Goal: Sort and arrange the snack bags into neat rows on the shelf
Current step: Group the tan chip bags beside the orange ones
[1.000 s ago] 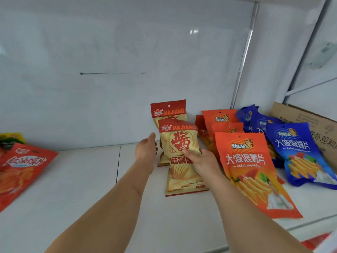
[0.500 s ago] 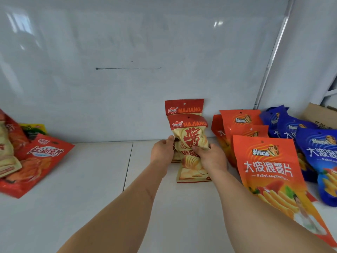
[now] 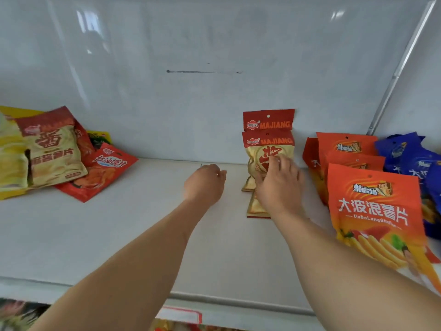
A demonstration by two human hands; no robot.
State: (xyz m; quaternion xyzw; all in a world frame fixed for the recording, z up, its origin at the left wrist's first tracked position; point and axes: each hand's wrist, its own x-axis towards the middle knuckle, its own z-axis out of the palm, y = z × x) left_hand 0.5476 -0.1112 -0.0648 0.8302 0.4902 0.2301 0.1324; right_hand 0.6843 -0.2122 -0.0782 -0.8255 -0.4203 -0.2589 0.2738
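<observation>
Two cream-and-red MAJIANG chip bags stand one behind the other against the back wall of the white shelf (image 3: pixel 143 225). My right hand (image 3: pixel 278 187) is on the front MAJIANG bag (image 3: pixel 267 145), fingers closed on its face and covering its lower half. The rear MAJIANG bag (image 3: pixel 268 121) shows only its red header. My left hand (image 3: pixel 205 183) hovers a little left of the bags, fingers loosely curled, touching nothing. To the right stand a row of orange chip bags (image 3: pixel 374 211) and a row of blue bags (image 3: pixel 405 154).
At the far left lies a loose pile: another MAJIANG bag (image 3: pixel 55 151), a red bag (image 3: pixel 105 168), a yellow bag (image 3: pixel 12 161). A metal upright (image 3: pixel 393 77) rises at the back right. The shelf's front lip (image 3: pixel 238 301) runs below my arms.
My left hand has let go of the front MAJIANG bag and drawn away to the left. The bag now stands more upright behind my right hand. The view has swung left.
</observation>
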